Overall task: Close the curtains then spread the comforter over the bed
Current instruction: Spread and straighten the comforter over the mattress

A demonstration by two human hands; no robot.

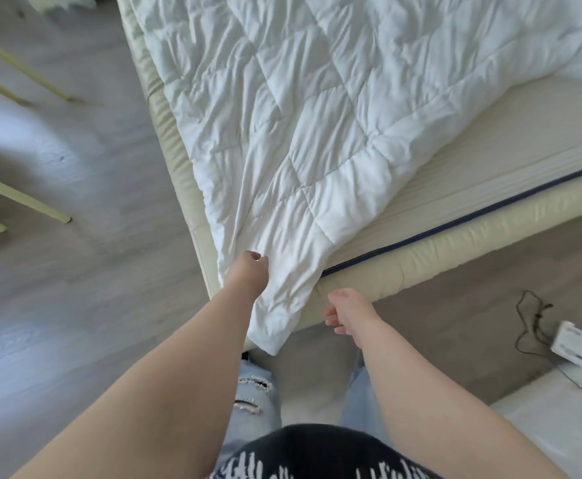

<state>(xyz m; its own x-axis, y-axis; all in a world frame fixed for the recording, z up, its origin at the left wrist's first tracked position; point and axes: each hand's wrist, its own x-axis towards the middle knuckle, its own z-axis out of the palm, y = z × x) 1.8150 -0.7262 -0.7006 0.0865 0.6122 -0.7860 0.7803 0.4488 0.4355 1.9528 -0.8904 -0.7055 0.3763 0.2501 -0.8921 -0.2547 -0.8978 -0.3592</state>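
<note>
A white quilted comforter (299, 126) lies crumpled across the bed, with one corner hanging over the cream bed frame (420, 250) at the near corner. My left hand (248, 276) is shut on the comforter's left edge close to that hanging corner. Just right of the corner my right hand (348, 311) hovers in front of the frame, fingers loosely apart and holding nothing. On the right, the bare mattress (472, 167) with a blue piping line shows uncovered. No curtains are in view.
Grey wooden floor (75, 288) surrounds the bed. Pale furniture legs (23, 198) stand at the left. At the right on the floor are a black cable (531, 319) and a white box (576, 344) beside a white rug. My legs stand at the bed's corner.
</note>
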